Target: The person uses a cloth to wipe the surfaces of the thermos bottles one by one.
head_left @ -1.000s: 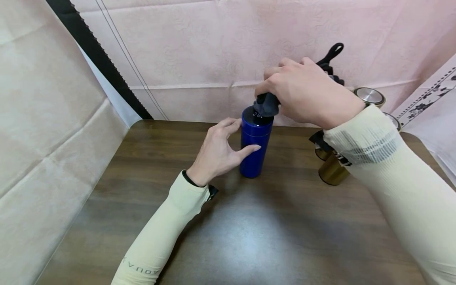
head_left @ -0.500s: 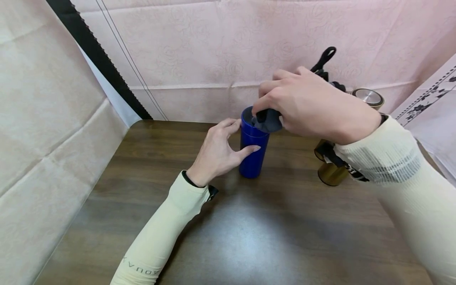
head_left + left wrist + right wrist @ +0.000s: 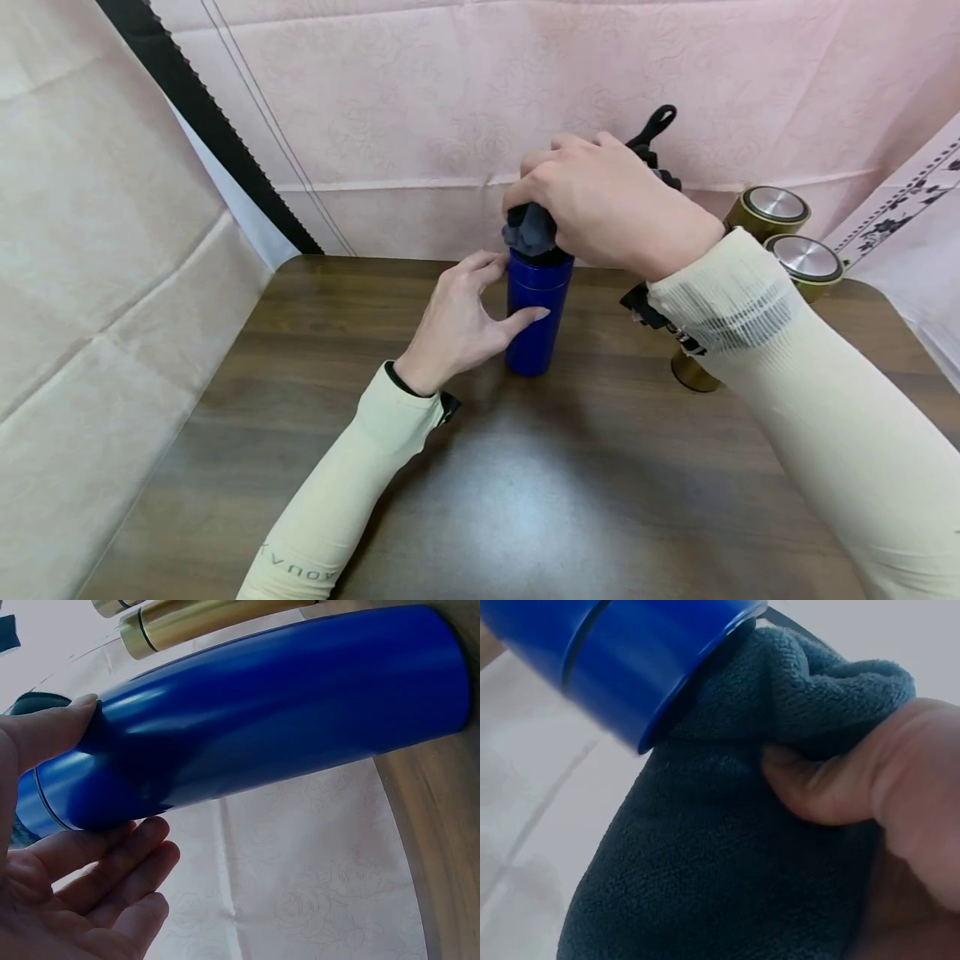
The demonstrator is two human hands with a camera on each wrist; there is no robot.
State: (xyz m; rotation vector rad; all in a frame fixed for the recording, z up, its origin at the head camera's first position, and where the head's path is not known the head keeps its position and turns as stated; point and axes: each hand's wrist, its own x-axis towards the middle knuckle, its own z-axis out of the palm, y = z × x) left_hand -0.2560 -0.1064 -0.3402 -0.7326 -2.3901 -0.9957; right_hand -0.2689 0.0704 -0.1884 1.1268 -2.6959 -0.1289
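A blue vacuum flask (image 3: 534, 333) stands upright near the table's back edge. My left hand (image 3: 461, 321) holds it from the left, thumb across the front and fingers behind; in the left wrist view the thumb presses one side of the flask (image 3: 285, 712) and fingertips meet the other. A folded dark grey-blue cloth (image 3: 531, 229) covers part of the flask's black top. My right hand (image 3: 607, 204) grips this cloth from above. In the right wrist view, the thumb pinches the plush cloth (image 3: 697, 847) right at the flask's rim.
Two gold flasks with silver lids, a rear one (image 3: 768, 208) and a nearer one (image 3: 810, 262), stand at the back right, partly behind my right forearm. A pink patterned cloth backdrop (image 3: 420, 125) rises behind the brown table (image 3: 465, 500). A black looped strap (image 3: 660, 121) sticks up beyond my right wrist.
My right hand moved the cloth toward the flask's right side and lower, then back up and left over its top. The left hand and flask stay in place.
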